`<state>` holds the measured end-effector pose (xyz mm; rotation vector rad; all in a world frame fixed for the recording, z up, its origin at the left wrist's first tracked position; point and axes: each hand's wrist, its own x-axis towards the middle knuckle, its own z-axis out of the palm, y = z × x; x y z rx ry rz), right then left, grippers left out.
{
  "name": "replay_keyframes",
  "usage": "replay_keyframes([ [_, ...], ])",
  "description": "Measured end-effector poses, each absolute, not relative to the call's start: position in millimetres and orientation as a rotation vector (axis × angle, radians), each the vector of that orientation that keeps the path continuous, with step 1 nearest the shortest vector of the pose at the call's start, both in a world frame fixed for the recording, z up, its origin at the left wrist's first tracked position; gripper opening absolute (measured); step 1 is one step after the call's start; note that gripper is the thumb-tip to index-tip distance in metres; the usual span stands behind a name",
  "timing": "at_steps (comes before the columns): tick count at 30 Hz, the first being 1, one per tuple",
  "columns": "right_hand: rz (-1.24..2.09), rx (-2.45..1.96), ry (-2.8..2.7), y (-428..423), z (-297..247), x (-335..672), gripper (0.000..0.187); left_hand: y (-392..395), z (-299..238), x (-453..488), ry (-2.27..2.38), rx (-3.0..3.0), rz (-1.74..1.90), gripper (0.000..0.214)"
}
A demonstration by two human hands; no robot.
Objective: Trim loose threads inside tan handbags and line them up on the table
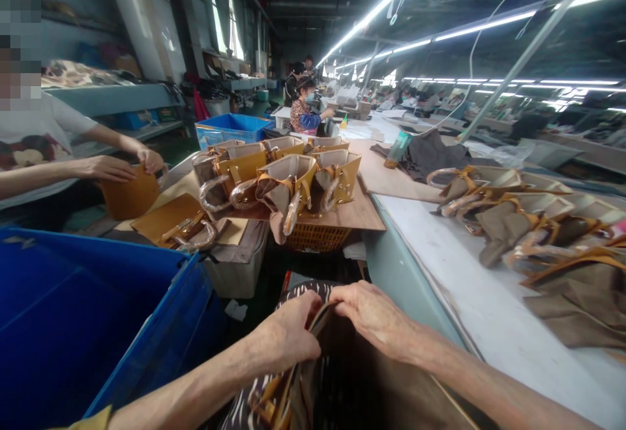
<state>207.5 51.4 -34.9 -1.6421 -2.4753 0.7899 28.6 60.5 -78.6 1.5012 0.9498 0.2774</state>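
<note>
In my lap lies a partly made handbag with brown cloth and tan parts, its mouth toward me. My left hand pinches the bag's edge from the left. Close by, my right hand grips the same edge from the right, fingers closed on the cloth. Tan straps or trim show below my left wrist. Under the bag, black-and-white patterned fabric covers my lap. The inside of the bag is dark.
Several tan handbags with wrapped handles stand on a board ahead. More bags line the white table at right. A blue bin is at left; beyond it, a co-worker's hands hold a tan piece.
</note>
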Motion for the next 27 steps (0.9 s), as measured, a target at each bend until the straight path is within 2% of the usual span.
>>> replay_keyframes([
  [5, 0.613, -1.775, -2.565, 67, -14, 209, 0.017, 94, -70, 17, 0.942, 1.525, 0.22, 0.045],
  [13, 0.451, -1.953, -2.471, 66, -28, 207, 0.019, 96, -68, 29, 1.022, 1.746, 0.338, 0.023],
  [27, 0.357, -2.02, -2.498, 62, -23, 199, 0.025, 93, -64, 48, 1.164, 1.822, 0.428, 0.021],
])
